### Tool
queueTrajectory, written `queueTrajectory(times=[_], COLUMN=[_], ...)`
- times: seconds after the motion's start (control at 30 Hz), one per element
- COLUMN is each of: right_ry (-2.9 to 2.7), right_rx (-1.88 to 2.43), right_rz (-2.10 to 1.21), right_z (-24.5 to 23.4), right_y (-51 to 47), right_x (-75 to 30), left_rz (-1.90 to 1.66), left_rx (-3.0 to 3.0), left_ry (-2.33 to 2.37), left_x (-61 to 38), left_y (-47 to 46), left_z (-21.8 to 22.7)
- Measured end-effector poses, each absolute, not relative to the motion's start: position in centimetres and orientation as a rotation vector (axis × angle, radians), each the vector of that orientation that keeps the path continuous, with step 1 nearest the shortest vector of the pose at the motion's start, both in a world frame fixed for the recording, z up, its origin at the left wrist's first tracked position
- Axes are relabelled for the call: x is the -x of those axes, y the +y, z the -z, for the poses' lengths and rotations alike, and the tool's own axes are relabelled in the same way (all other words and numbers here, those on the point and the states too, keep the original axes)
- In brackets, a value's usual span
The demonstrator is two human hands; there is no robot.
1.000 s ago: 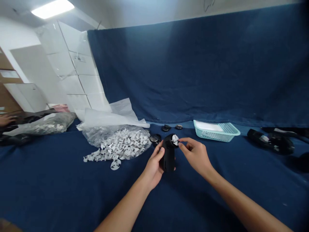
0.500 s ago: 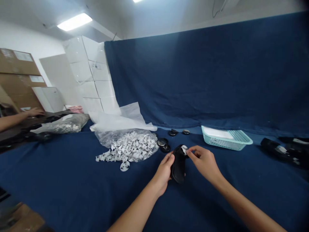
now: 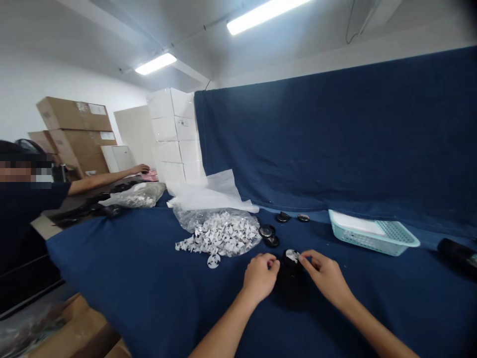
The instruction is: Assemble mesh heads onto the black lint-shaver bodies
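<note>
A dark black item with a rounded top point(image 3: 292, 286) rests on the blue cloth, its lower outline hard to make out against the cloth. A white disc with cut-outs point(image 3: 291, 255) sits at its top end. My left hand point(image 3: 261, 275) is closed at the item's left edge, fingers curled, with the contact partly hidden. From the right, my right hand point(image 3: 326, 276) pinches the disc's edge between thumb and forefinger. Behind the hands are several round black pieces with shiny faces point(image 3: 266, 231).
A clear bag point(image 3: 186, 219) spills many white cut-out pieces point(image 3: 227, 233) to the left. A mint plastic basket point(image 3: 395, 246) stands at the back right, near a black object point(image 3: 456, 256). At far left, a co-worker's arm point(image 3: 100, 180) reaches over another table.
The view has shifted left and up. The black item has gone from tilted in my left hand to lower on the cloth. My left hand is now curled at its edge; my right hand stays at the disc.
</note>
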State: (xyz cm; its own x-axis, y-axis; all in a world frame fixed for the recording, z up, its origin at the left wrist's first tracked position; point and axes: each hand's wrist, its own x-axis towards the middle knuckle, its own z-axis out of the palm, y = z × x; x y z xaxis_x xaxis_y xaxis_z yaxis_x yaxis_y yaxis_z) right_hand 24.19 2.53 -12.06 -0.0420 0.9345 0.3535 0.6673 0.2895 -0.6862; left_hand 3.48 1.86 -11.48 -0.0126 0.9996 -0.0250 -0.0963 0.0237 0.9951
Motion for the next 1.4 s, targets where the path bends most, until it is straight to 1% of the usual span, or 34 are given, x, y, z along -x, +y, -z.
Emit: queueTrajectory(times=[0.1,0.2,0.3,0.37,0.47,0.6,0.87,1.03,1.17,1.4], right_ry=[-1.809,-1.798,-1.785,-1.800,-1.839,-1.876,-1.885,-1.941,-2.006,-1.977], right_rx=[1.421,1.352,1.246,1.200,1.171,1.153,1.075,1.085,1.070,1.067], right_rz=[-0.320,-0.116,0.068,0.104,0.013,-0.115,0.013,-0.098,-0.221,-0.217], right_z=[13.1,14.0,14.4,14.4,14.4,14.7,15.0,14.9,15.1,15.3], right_y=[2.3,2.1,2.0,2.0,1.9,1.8,1.9,1.8,2.1,2.3], right_x=[-23.9,-23.8,-23.6,-23.5,-23.3,-23.2,-23.5,-23.5,-23.6,-23.7], left_rz=[-1.269,-1.255,-1.256,-1.306,-1.401,-1.406,-1.393,-1.421,-1.438,-1.475], left_rx=[-0.953,-0.814,-0.759,-0.755,-0.765,-0.843,-1.245,-1.423,-1.463,-1.356], left_ry=[1.114,1.032,0.964,0.928,0.894,0.897,1.000,1.141,1.288,1.437], left_x=[-1.2,0.2,0.1,-0.5,-1.3,-1.7,-2.2,-2.2,-1.6,-0.5], left_y=[2.9,3.4,3.4,3.2,3.1,3.0,0.3,-3.1,-4.5,-6.4], left_z=[10.5,9.7,9.4,9.3,9.3,9.4,8.8,8.5,9.2,11.2])
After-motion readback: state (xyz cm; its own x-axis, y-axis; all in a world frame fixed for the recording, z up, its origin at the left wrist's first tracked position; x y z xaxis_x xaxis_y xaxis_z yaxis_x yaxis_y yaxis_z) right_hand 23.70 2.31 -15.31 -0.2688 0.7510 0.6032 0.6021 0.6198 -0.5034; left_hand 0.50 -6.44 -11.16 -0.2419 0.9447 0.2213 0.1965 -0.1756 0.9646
